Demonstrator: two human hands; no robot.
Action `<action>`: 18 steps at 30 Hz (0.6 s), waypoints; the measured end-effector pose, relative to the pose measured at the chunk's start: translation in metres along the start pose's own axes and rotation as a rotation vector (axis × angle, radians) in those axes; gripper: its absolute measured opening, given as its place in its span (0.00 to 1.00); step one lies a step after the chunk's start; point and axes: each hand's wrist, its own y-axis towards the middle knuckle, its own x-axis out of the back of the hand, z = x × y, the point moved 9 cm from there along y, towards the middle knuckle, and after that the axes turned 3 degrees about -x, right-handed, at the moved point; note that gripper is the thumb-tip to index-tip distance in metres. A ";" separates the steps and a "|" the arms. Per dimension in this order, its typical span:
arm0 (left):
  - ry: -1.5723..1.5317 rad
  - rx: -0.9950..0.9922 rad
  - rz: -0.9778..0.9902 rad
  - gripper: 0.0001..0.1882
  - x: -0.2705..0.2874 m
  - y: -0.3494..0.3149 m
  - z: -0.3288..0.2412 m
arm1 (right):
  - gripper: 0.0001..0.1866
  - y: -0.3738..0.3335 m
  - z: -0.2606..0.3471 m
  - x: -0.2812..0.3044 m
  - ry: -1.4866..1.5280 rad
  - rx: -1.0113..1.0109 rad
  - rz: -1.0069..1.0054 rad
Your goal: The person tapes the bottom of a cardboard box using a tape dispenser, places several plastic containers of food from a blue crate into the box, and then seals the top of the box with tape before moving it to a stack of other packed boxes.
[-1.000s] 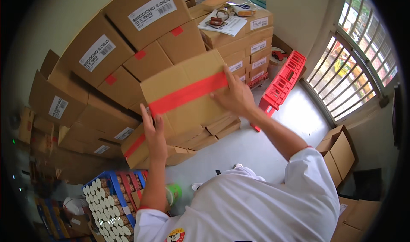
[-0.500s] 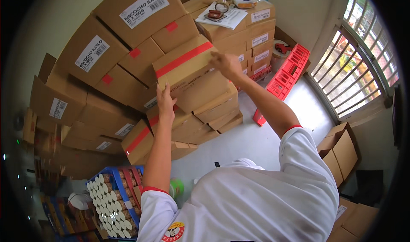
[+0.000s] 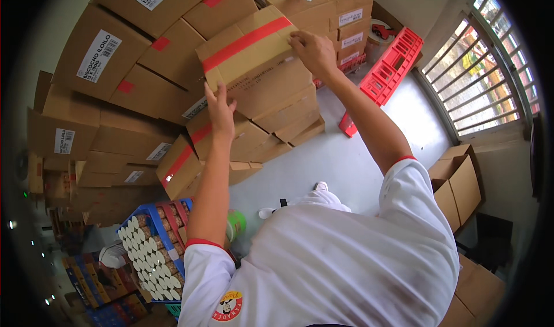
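A brown cardboard carton (image 3: 262, 87) with a strip of red tape (image 3: 248, 43) along its top lies on a stack of similar cartons in front of me. My left hand (image 3: 220, 110) touches its near left corner, fingers stretched out and thumb apart. At the right end of the carton, close to the end of the tape, my right hand (image 3: 314, 53) has its fingers bent together over the edge. Faint printing shows on the carton's near side. The undersides of my fingers are hidden.
Larger labelled cartons (image 3: 121, 44) rise at the left. A red plastic crate (image 3: 392, 67) stands at the right, near a barred window (image 3: 473, 79). A blue crate (image 3: 153, 211) of white-lidded containers sits at lower left, beside a green tub (image 3: 235, 224). An open carton (image 3: 459, 191) stands at right.
The view has shifted, so the stacks sit higher in the picture. My right hand has settled over the carton's right edge. My left hand stays at the near left corner.
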 end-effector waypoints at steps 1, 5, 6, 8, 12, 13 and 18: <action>-0.039 -0.012 -0.023 0.47 0.008 0.006 0.004 | 0.16 0.002 0.000 -0.004 -0.001 -0.008 -0.001; -0.204 0.008 0.091 0.46 0.027 0.007 0.017 | 0.26 -0.007 0.005 -0.005 -0.002 -0.088 0.077; -0.204 0.013 0.087 0.46 0.043 0.002 0.026 | 0.34 -0.015 0.004 -0.005 0.078 -0.167 0.116; -0.217 0.077 -0.028 0.46 0.066 -0.018 0.056 | 0.40 -0.052 -0.042 -0.007 0.078 -0.182 0.061; 0.028 0.317 -0.173 0.44 0.156 -0.108 0.173 | 0.47 -0.214 -0.170 -0.043 -0.151 -0.250 0.375; 0.161 0.392 -0.198 0.44 0.183 -0.145 0.215 | 0.47 -0.282 -0.215 -0.048 -0.292 -0.347 0.655; 1.536 0.683 0.504 0.30 0.367 -0.447 0.363 | 0.28 -0.628 -0.294 -0.019 -0.577 -0.321 1.954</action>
